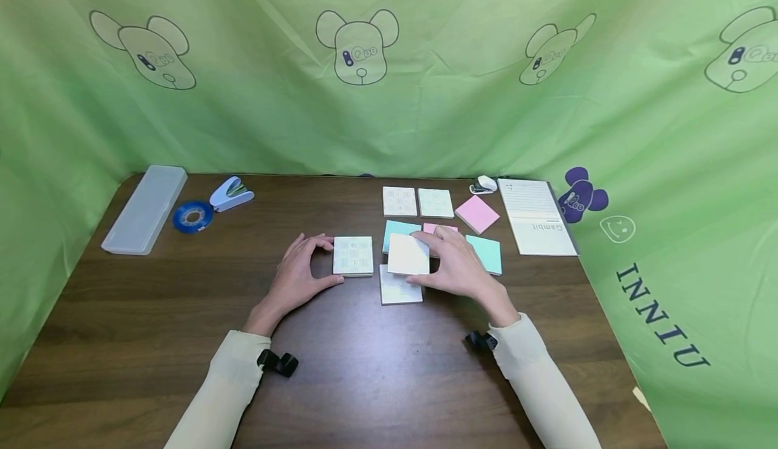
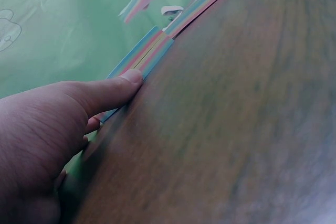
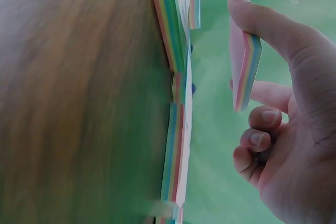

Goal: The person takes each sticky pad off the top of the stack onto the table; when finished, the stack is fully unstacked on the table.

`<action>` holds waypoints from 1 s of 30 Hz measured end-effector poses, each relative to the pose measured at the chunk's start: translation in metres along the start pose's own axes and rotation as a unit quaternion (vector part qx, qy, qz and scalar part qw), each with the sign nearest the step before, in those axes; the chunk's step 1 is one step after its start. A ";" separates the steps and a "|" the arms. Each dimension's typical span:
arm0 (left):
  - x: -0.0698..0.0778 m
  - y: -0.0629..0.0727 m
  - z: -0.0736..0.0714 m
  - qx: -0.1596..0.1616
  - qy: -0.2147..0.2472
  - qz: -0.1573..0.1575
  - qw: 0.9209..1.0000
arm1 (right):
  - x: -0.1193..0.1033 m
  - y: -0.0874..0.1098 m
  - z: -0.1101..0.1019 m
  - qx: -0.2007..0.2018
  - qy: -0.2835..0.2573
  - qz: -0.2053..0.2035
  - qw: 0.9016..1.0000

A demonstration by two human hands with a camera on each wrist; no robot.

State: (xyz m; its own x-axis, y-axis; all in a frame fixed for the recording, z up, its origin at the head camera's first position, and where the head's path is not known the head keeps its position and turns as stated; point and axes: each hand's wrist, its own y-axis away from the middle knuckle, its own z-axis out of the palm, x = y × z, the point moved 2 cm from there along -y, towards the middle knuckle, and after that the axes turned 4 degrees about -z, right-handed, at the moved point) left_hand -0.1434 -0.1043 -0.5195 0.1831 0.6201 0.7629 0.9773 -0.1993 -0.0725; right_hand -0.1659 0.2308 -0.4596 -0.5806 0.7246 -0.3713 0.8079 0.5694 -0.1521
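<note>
My right hand [image 1: 458, 263] pinches a sticky note pad [image 1: 408, 254] by its edges between thumb and fingers. In the right wrist view this pad [image 3: 247, 72] is raised above the table and shows pink, yellow and blue layers along its side. My left hand [image 1: 298, 270] holds a stack of sticky note pads [image 1: 353, 256] on the table, thumb at the near edge and fingers at the far edge. Striped sides of that stack [image 2: 157, 43] show in the left wrist view. Below the raised pad, partly covered by it, lies another white-topped pad [image 1: 401, 290].
Blue pads [image 1: 486, 253] and pink pads [image 1: 477, 214] lie around my right hand, with two printed pads [image 1: 399, 202] behind. A notebook [image 1: 537, 219] and white stapler [image 1: 483, 185] stand at right. Left are a plastic case [image 1: 146, 209], blue tape roll [image 1: 193, 217] and blue stapler [image 1: 231, 194].
</note>
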 end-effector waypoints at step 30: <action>-0.001 -0.001 0.001 0.003 -0.008 -0.002 1.000 | 0.039 0.056 -0.010 -0.046 0.003 0.026 0.999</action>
State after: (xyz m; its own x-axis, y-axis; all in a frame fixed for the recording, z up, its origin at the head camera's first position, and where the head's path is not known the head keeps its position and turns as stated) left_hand -0.1443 -0.1042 -0.5213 0.1815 0.6331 0.7525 0.9784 -0.1935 -0.0733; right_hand -0.1446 0.2949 -0.4733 -0.5394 0.7559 -0.3711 0.8242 0.5643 -0.0484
